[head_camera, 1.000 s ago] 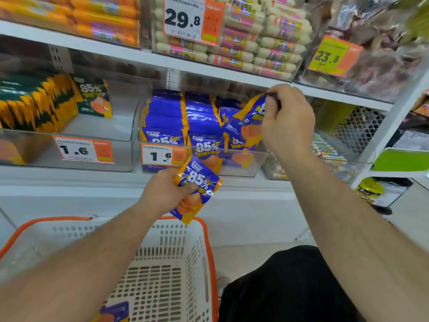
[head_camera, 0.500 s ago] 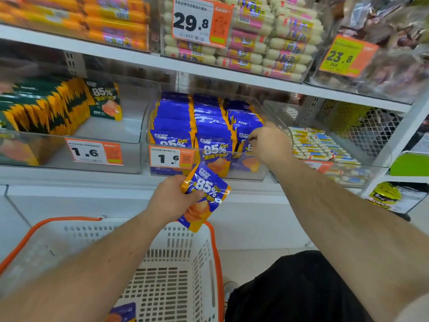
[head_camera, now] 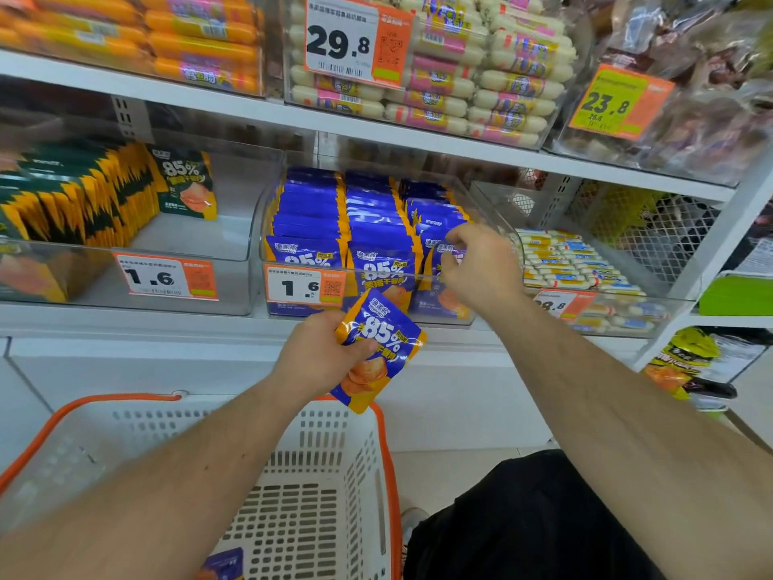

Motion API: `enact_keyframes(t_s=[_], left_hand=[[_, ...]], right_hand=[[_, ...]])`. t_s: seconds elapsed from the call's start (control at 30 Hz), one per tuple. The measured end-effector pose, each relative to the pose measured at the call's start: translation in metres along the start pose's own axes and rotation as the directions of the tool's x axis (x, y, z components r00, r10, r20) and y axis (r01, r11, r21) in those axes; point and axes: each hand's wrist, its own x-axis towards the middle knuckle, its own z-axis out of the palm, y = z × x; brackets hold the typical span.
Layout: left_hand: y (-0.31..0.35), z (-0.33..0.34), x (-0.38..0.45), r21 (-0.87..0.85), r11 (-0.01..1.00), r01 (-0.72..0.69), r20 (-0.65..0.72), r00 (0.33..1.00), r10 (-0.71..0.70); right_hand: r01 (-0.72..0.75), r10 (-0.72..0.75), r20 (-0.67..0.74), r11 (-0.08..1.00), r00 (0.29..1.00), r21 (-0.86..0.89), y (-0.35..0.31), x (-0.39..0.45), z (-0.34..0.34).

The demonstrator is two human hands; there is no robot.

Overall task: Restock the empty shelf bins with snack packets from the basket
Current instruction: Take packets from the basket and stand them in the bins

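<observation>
The blue bin point(head_camera: 493, 203) looked nearly full; the right hand point(head_camera: 477, 265) pinched a front packet point(head_camera: 449, 255), the left hand point(head_camera: 322, 353) gripped another packet point(head_camera: 385, 349), one remained in the basket point(head_camera: 385, 475)

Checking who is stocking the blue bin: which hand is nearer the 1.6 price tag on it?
Left. The left hand holds a blue packet just below the tag; the right hand is off to the tag's right, at the bin's right row.

Hidden and cut off around the clear bin point(head_camera: 493, 203)

The right hand point(head_camera: 481, 265) covers the front packets of the bin's right row, its fingertips unclear; below the bin, the basket point(head_camera: 385, 475) runs off the bottom edge (one blue packet point(head_camera: 221, 565) is half cropped).
</observation>
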Motion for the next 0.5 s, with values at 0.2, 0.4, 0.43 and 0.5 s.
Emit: enact_keyframes(t_s=[0.2,0.4,0.43,0.5], left_hand=[[0.031,0.01,0.0,0.0,0.997,-0.077,-0.039,0.996,0.077],[0.049,0.015,0.001,-0.073,0.99,-0.123,-0.148,0.983,0.111],[0.052,0.016,0.003,-0.09,0.985,-0.151,-0.159,0.978,0.135],[0.054,0.015,0.007,-0.119,0.975,-0.189,-0.16,0.973,0.17]], right_hand=[[0.089,-0.089,0.399,0.996,0.913,0.019,-0.032,-0.021,-0.022],[-0.012,-0.043,0.456,0.993,0.889,0.116,-0.036,-0.021,-0.041],[0.024,-0.059,0.468,0.996,0.882,0.08,-0.036,-0.021,-0.042],[0.099,-0.085,0.422,0.995,0.903,-0.011,-0.033,-0.02,-0.046]])
